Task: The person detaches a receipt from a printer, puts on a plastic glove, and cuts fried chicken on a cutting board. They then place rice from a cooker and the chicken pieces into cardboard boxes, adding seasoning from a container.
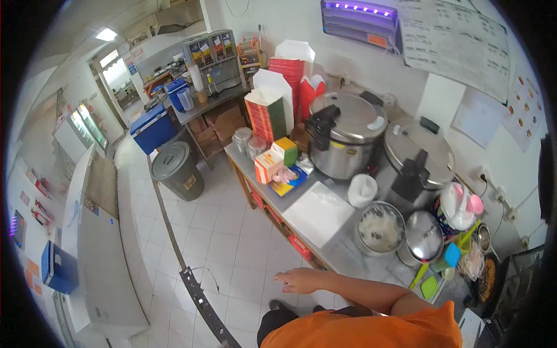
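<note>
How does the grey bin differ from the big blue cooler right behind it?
Colour: the bin is plain grey; the cooler is blue.
Shape: the bin is round, with a circular lid; the cooler is boxy, with straight sides and corners.
Position: the bin stands nearer the camera, and the cooler sits behind it.
Shared: both are upright, with their lids on.

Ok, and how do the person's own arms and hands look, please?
Only the right hand is in view: it wears no glove, and no watch or bracelet shows at the wrist. The orange sleeve is short, plain where it can be seen, and ends above the elbow. The left hand is not visible.
</note>
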`<state>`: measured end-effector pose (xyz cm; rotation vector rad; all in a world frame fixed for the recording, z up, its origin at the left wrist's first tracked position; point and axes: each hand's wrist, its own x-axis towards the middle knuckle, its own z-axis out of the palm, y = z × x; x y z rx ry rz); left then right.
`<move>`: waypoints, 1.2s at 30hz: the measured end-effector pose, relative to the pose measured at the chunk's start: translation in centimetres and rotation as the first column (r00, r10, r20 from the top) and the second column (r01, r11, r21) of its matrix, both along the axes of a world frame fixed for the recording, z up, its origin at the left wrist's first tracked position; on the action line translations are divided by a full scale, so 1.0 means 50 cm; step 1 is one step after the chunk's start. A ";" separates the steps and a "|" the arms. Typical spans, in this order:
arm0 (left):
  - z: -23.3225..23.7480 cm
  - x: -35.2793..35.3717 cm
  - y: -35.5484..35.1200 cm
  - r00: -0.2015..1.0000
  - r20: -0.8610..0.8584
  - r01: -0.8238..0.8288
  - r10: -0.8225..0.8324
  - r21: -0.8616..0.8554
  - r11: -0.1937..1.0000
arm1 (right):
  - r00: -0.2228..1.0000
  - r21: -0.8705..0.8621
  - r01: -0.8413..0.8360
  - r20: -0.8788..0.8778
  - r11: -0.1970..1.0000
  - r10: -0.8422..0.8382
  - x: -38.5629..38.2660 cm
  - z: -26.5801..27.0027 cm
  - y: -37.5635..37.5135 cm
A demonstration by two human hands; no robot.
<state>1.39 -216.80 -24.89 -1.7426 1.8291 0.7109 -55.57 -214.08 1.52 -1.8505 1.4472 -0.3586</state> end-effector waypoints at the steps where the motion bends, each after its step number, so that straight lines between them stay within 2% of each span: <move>1: 0.011 -0.013 0.005 0.996 -0.018 -0.090 0.091 0.031 0.995 | 1.000 0.022 -0.023 0.020 0.999 0.023 -0.015 -0.008 -0.061; 4: 0.016 -0.047 -0.094 0.951 -0.114 -0.276 0.286 0.095 0.956 | 0.998 0.013 0.035 -0.055 0.999 -0.034 -0.048 -0.008 -0.226; 8: 0.021 -0.108 -0.335 0.905 -0.237 -0.337 0.354 0.112 0.935 | 0.994 0.100 0.113 -0.017 0.989 -0.112 -0.069 -0.017 -0.429; 11: 0.008 -0.180 -0.599 0.875 -0.371 -0.315 0.310 0.049 0.948 | 0.987 0.192 0.163 -0.032 0.968 -0.160 -0.106 -0.014 -0.567; 14: -0.041 -0.265 -0.927 0.834 -0.535 -0.238 0.135 -0.128 0.963 | 0.972 0.216 0.230 0.006 0.949 -0.237 -0.158 -0.037 -0.677; 15: -0.052 -0.312 -1.035 0.787 -0.606 -0.260 0.114 -0.158 0.952 | 0.962 0.235 0.262 0.013 0.936 -0.272 -0.185 -0.048 -0.708; 16: 0.156 -0.455 -1.130 0.563 -0.602 -0.561 0.566 0.225 0.797 | 0.951 0.253 0.295 0.021 0.921 -0.310 -0.208 -0.060 -0.741; 18: 0.008 -0.530 -1.371 0.363 -0.843 -0.425 0.398 0.231 0.875 | 0.913 0.299 0.386 0.010 0.873 -0.408 -0.242 -0.050 -0.813; 20: 0.033 -0.656 -1.539 0.182 -0.853 -0.441 0.490 0.374 0.816 | 0.867 0.294 0.475 0.006 0.830 -0.498 -0.286 -0.075 -0.889; 21: 0.043 -0.719 -1.612 0.193 -0.854 -0.428 0.483 0.370 0.825 | 0.858 0.292 0.488 0.010 0.822 -0.513 -0.309 -0.088 -0.932; 23: 0.054 -0.834 -1.739 0.042 -0.785 -0.381 0.618 0.559 0.737 | 0.796 0.264 0.550 0.120 0.792 -0.593 -0.351 -0.116 -1.016; 26: 0.072 -0.991 -1.845 0.124 -0.751 -0.315 0.649 0.590 0.743 | 0.754 0.180 0.610 0.170 0.772 -0.635 -0.418 -0.184 -1.151; 27: 0.093 -1.038 -1.874 0.212 -0.741 -0.305 0.637 0.569 0.764 | 0.743 0.132 0.632 0.180 0.764 -0.645 -0.433 -0.129 -1.206; 28: 0.116 -1.103 -1.894 0.293 -0.726 -0.289 0.622 0.553 0.781 | 0.694 0.165 0.649 0.271 0.742 -0.667 -0.454 -0.112 -1.252; 30: 0.204 -1.224 -1.929 0.378 -0.750 -0.154 0.543 0.527 0.836 | 0.640 0.134 0.716 0.265 0.685 -0.721 -0.495 -0.055 -1.330; 34: 0.238 -1.443 -2.039 0.422 -0.758 0.016 0.497 0.555 0.832 | 0.600 0.081 0.784 0.161 0.616 -0.784 -0.579 0.053 -1.445; 36: 0.223 -1.562 -2.077 0.349 -0.760 0.097 0.548 0.611 0.786 | 0.588 -0.065 0.804 0.234 0.591 -0.774 -0.624 0.083 -1.494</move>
